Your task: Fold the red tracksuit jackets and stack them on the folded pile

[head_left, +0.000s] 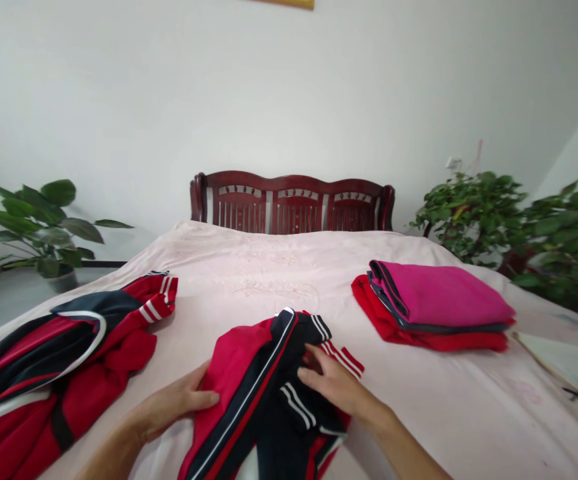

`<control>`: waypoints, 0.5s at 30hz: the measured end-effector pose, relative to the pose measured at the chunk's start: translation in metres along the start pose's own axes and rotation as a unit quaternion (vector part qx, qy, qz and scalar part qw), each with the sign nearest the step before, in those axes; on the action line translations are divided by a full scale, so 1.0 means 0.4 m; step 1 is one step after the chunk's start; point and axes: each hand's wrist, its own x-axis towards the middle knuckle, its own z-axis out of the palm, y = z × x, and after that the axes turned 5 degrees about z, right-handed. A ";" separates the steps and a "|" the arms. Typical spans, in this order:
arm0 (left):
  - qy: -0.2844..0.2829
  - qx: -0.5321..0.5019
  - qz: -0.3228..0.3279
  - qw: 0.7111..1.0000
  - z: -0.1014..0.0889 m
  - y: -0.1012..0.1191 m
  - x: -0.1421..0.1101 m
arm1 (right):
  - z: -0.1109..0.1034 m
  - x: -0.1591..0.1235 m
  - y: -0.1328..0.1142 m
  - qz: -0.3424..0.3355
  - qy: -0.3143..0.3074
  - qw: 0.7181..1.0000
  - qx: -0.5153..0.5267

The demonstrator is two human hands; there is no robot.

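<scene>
A red and navy track jacket (249, 387) with white piping lies partly folded on the bed in front of me. My left hand (181, 400) is at its left edge, thumb on top of the red cloth and the other fingers partly hidden along the side. Over the navy part, my right hand (331, 380) has its fingers bent and closed on the fabric near the striped cuffs (299, 403). To the left lies a loose heap of red and navy clothing (93, 353) with white-striped cuffs.
A pale pink sheet (273, 273) covers the bed. On the right sits a folded stack with a magenta piece (453, 293) above red cloth (399, 333). Behind stands a dark wooden seat back (296, 203). Potted plants (56, 227) flank the bed. A pale flat object (569, 363) lies at right.
</scene>
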 end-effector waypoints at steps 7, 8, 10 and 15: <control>0.101 -0.124 0.030 0.987 0.039 0.026 0.006 | 0.068 0.012 -0.017 0.008 0.026 0.999 0.021; 0.129 -0.139 0.037 0.981 0.021 0.038 0.000 | 0.044 0.014 -0.021 0.020 0.027 0.997 0.070; 0.180 -0.163 0.061 0.968 -0.024 0.062 -0.014 | -0.025 0.011 -0.030 0.043 0.047 0.981 0.182; 0.300 -0.016 0.043 0.953 -0.163 0.057 -0.015 | -0.196 0.002 -0.004 0.048 0.156 0.937 0.308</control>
